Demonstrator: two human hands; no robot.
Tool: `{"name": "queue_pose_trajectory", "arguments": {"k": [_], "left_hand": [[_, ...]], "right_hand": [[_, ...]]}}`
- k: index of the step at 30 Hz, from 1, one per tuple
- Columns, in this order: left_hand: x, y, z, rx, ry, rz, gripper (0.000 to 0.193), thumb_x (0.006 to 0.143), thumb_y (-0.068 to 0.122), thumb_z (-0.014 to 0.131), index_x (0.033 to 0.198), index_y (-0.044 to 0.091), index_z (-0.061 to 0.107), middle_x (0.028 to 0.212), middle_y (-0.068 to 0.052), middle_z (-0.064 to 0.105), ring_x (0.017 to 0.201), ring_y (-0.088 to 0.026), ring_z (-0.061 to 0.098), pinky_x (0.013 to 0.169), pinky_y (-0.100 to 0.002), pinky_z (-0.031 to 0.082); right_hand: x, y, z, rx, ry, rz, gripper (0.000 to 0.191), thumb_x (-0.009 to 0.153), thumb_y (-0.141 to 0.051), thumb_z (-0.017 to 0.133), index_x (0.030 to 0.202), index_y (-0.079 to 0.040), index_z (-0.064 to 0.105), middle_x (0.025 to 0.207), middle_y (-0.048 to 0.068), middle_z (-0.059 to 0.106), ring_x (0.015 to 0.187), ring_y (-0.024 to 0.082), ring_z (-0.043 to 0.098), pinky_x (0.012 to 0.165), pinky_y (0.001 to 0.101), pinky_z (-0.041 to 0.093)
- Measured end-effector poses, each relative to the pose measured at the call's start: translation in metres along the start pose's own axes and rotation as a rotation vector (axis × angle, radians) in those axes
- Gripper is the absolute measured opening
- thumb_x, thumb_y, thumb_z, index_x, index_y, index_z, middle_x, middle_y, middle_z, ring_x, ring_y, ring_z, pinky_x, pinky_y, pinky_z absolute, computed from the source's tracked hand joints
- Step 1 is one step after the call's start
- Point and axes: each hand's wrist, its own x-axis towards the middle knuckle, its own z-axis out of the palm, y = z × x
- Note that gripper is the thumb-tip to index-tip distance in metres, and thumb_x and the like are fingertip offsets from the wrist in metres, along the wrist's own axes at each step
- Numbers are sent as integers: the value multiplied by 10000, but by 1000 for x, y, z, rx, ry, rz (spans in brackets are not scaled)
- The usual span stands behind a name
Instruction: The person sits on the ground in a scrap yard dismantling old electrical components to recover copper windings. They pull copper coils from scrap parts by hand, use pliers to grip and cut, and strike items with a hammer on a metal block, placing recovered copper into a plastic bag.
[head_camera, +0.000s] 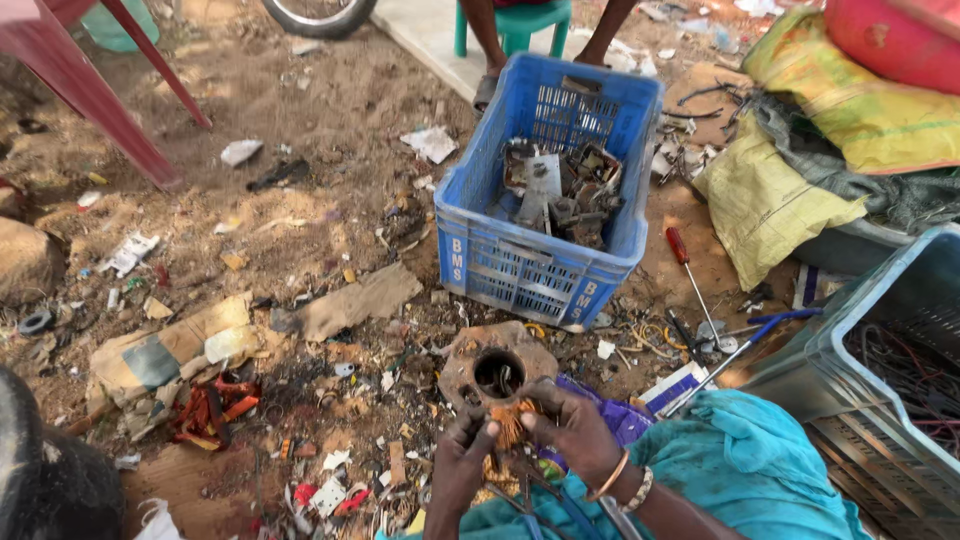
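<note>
Both hands are pinched on a bunch of copper wire (511, 420) right over the lap: the left hand (462, 462) grips one side, the right hand (573, 428) the other, probably to steady it. A rusty motor housing (497, 367) sits on the dirt just ahead, a blue crate (545, 265) of scrap beyond it.

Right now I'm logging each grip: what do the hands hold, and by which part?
Both the left hand and right hand pinch a tuft of copper wire at its sides.
</note>
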Motion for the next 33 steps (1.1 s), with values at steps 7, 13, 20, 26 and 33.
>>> {"name": "queue_pose_trajectory", "arguments": {"k": [7, 13, 20, 26, 33], "left_hand": [[0, -16, -18, -161, 72, 80, 291, 987, 245, 674, 1194, 40, 684, 840, 29, 622, 694, -58, 521, 567, -237, 445], [3, -21, -20, -224, 84, -10, 323, 991, 261, 665, 1211, 25, 673, 807, 37, 625, 586, -48, 458, 485, -232, 369], [9, -20, -26, 17, -61, -44, 389, 1064, 192, 606, 1430, 72, 660, 911, -65, 590, 788, -135, 522, 674, -283, 421], [15, -16, -21, 62, 36, 31, 205, 953, 143, 667, 1117, 24, 699, 985, -103, 793, 877, -164, 758, 765, -315, 629], [14, -15, -20, 365, 139, -79, 197, 931, 192, 692, 1086, 86, 753, 910, -96, 810, 751, -196, 756, 675, -358, 612]], "right_hand": [[9, 16, -18, -79, -1, 65, 399, 924, -154, 693, 1284, 19, 676, 1073, 66, 768, 874, 128, 702, 734, 309, 589], [15, 26, -18, 94, 22, 117, 331, 969, -180, 659, 1220, 33, 690, 1014, 118, 760, 803, 224, 712, 696, 359, 603], [16, 5, 1, -713, -40, -483, 520, 886, -267, 766, 1306, 13, 640, 1241, 164, 699, 1143, 276, 666, 986, 384, 502], [23, 9, 16, -567, -177, -99, 528, 802, -366, 817, 1222, -55, 739, 1112, 134, 777, 1034, 233, 740, 938, 381, 567], [30, 31, 6, -537, -118, -112, 496, 812, -380, 828, 1150, -22, 770, 1153, 136, 801, 1098, 217, 739, 990, 365, 547]]}}
